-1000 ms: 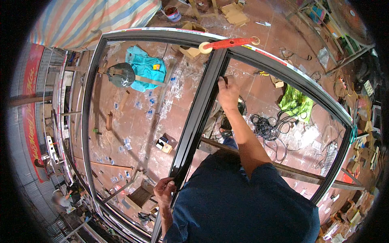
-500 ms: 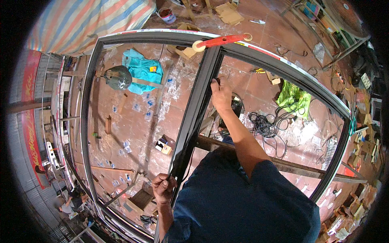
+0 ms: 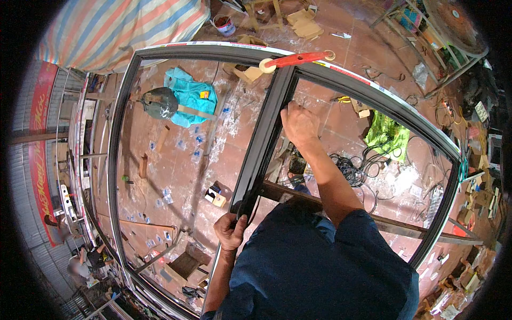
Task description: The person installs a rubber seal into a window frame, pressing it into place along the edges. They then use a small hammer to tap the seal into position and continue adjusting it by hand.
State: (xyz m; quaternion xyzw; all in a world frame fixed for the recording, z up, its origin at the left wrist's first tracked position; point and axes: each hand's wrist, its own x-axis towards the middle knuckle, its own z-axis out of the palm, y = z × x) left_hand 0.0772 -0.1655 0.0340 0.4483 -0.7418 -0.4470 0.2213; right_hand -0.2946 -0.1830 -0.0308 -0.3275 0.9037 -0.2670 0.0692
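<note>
A large dark metal frame (image 3: 118, 160), with a thick middle bar (image 3: 262, 133), lies in front of me. My left hand (image 3: 230, 230) is closed at the near part of the middle bar, gripping a thin black rubber strip (image 3: 256, 207) that loops beside the bar. Farther up, my right hand (image 3: 300, 125) is closed against the right edge of the same bar; whatever its fingers pinch is hidden. A red roller tool (image 3: 300, 58) with a cream wheel at each end rests across the frame's far rail, where the bar meets it.
A brown bar (image 3: 394, 223) runs beneath the frame. On the tiled floor below are a turquoise cloth (image 3: 194, 93), tangled black cable (image 3: 346, 172), a bright green bag (image 3: 385, 130) and cardboard boxes (image 3: 186, 262). A bucket (image 3: 224, 25) and striped tarp (image 3: 122, 32) are beyond the far rail.
My left hand has moved up and right, closer against the middle bar. The right hand has shifted slightly right, its fingers more curled. My view has shifted a little.
</note>
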